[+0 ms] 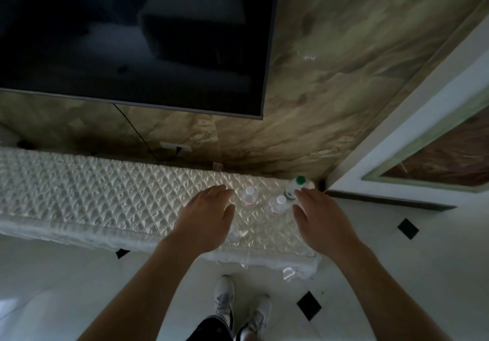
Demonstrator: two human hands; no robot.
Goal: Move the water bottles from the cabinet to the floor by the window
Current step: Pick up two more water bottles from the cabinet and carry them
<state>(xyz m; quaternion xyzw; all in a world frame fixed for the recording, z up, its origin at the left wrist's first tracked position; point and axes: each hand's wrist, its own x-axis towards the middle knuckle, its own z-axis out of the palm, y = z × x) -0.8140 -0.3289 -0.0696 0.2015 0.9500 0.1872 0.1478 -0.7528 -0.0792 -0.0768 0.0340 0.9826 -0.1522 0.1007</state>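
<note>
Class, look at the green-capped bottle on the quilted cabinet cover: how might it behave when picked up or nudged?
The green-capped bottle stands upright and narrow on the puffy quilted cover, so a nudge would probably tip it. Its clear plastic body likely flexes when squeezed. Two white-capped bottles stand close, so it might knock them.

A single wide-angle view from the person's head looks steeply down and forward, close over the cloth-covered cabinet [105,198] against the wall. It takes in the television [132,36] above, the tiled floor [397,274] and the shoes [225,295] directly below, with edges bent by the lens
</note>
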